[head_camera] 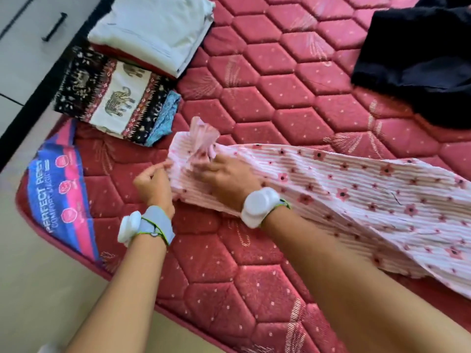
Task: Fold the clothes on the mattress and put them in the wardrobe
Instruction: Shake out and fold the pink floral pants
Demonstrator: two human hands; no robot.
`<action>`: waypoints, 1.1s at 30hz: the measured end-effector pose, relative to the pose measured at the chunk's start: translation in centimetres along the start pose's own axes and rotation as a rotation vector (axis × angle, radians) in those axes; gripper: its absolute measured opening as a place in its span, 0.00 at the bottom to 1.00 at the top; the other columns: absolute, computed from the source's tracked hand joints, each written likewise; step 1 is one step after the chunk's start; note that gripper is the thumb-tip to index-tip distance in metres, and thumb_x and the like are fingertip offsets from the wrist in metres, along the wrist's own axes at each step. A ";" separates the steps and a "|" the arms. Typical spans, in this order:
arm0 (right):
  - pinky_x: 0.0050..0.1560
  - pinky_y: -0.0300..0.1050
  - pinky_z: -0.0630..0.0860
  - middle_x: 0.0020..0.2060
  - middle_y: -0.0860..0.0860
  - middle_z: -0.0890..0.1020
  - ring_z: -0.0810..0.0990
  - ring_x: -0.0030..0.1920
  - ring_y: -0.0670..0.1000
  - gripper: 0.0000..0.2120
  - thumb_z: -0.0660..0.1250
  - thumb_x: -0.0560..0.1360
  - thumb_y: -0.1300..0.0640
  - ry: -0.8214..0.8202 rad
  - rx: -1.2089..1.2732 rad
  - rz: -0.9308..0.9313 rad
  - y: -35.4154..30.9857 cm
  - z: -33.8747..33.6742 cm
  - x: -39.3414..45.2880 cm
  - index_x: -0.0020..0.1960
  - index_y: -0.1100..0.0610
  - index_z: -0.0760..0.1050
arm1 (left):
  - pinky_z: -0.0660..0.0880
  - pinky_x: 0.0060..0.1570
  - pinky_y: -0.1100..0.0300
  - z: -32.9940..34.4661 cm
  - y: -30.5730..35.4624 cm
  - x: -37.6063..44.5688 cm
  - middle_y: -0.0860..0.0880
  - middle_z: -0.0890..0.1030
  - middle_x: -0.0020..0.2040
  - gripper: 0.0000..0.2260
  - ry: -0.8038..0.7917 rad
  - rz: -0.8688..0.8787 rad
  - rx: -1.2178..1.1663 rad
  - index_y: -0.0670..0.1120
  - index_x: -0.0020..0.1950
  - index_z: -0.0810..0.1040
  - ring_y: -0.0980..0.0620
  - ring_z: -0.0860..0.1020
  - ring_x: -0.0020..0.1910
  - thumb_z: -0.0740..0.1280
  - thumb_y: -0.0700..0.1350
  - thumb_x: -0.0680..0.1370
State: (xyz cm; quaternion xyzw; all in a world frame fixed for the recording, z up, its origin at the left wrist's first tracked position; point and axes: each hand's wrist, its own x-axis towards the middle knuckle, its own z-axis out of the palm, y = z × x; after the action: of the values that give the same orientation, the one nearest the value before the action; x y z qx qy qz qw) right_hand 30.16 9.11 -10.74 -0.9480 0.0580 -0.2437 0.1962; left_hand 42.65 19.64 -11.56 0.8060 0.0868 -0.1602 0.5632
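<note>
Progress roughly midway — folded stack point(132, 80) sits at mattress point(267, 98) corner, dark garment point(418, 62) unfolded. Left hand point(153, 183) pinches pink floral garment point(344, 194) edge, right hand point(224, 175) presses it flat. Wardrobe point(28, 34) stowing remains.

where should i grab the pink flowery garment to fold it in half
Probably at the narrow bunched end of the pink floral garment, where the left hand and right hand already are. From there, carry it rightwards over the long flat stretch lying on the mattress.
</note>
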 end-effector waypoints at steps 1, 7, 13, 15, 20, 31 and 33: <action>0.41 0.47 0.74 0.48 0.49 0.85 0.82 0.42 0.57 0.16 0.58 0.72 0.58 -0.035 -0.028 -0.088 -0.5 1.0 -0.7 0.51 0.54 0.84 | 0.71 0.36 0.54 -0.5 -0.4 -0.4 0.49 0.77 0.37 0.11 0.011 -0.058 0.057 0.48 0.32 0.80 0.48 0.72 0.37 0.62 0.38 0.71; 0.36 0.47 0.79 0.51 0.52 0.82 0.81 0.45 0.56 0.11 0.65 0.72 0.57 -0.278 0.014 -0.068 -3.1 5.3 -3.4 0.52 0.54 0.81 | 0.68 0.41 0.53 -2.1 -0.4 -1.4 0.43 0.75 0.35 0.29 -0.103 -0.001 0.585 0.40 0.37 0.77 0.43 0.73 0.40 0.61 0.67 0.74; 0.39 0.52 0.77 0.50 0.55 0.80 0.79 0.44 0.59 0.13 0.67 0.71 0.55 -0.239 0.107 0.085 -4.4 5.4 -3.1 0.54 0.58 0.78 | 0.71 0.39 0.48 -2.2 -0.5 -1.7 0.35 0.75 0.32 0.19 0.012 0.194 0.644 0.42 0.28 0.69 0.35 0.74 0.36 0.69 0.50 0.74; 0.41 0.49 0.75 0.50 0.53 0.78 0.77 0.46 0.57 0.22 0.68 0.66 0.47 -0.295 -0.049 0.093 -4.3 4.4 -2.9 0.57 0.55 0.74 | 0.70 0.38 0.47 -2.6 -1.0 -1.7 0.33 0.77 0.36 0.15 0.089 0.232 0.627 0.38 0.32 0.74 0.33 0.76 0.38 0.68 0.47 0.73; 0.24 0.45 0.71 0.36 0.55 0.78 0.79 0.33 0.59 0.10 0.64 0.66 0.57 -0.311 -0.043 0.215 -4.5 3.9 -3.5 0.45 0.59 0.77 | 0.70 0.39 0.47 -3.4 -2.5 -2.1 0.37 0.76 0.38 0.21 0.077 0.174 0.630 0.43 0.28 0.65 0.36 0.74 0.40 0.67 0.53 0.75; 0.27 0.45 0.70 0.41 0.54 0.80 0.80 0.37 0.60 0.20 0.50 0.76 0.49 -0.354 0.068 0.234 -5.0 2.9 -4.0 0.51 0.57 0.77 | 0.68 0.52 0.49 -4.6 -3.1 -3.0 0.45 0.73 0.60 0.16 0.211 0.426 0.844 0.51 0.54 0.78 0.41 0.72 0.57 0.66 0.39 0.68; 0.30 0.49 0.75 0.41 0.55 0.80 0.79 0.38 0.60 0.17 0.54 0.72 0.52 -0.218 -0.038 0.293 -4.0 2.8 -3.9 0.49 0.56 0.78 | 0.67 0.54 0.49 -2.7 -2.5 -3.4 0.48 0.72 0.64 0.20 0.087 0.619 0.899 0.53 0.56 0.77 0.42 0.70 0.60 0.64 0.40 0.66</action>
State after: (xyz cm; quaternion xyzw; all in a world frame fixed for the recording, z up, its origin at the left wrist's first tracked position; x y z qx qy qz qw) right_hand 28.17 14.57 -13.06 -0.9538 0.1784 -0.1074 0.2166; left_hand 39.10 23.16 -11.72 0.9611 -0.2083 0.0254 0.1797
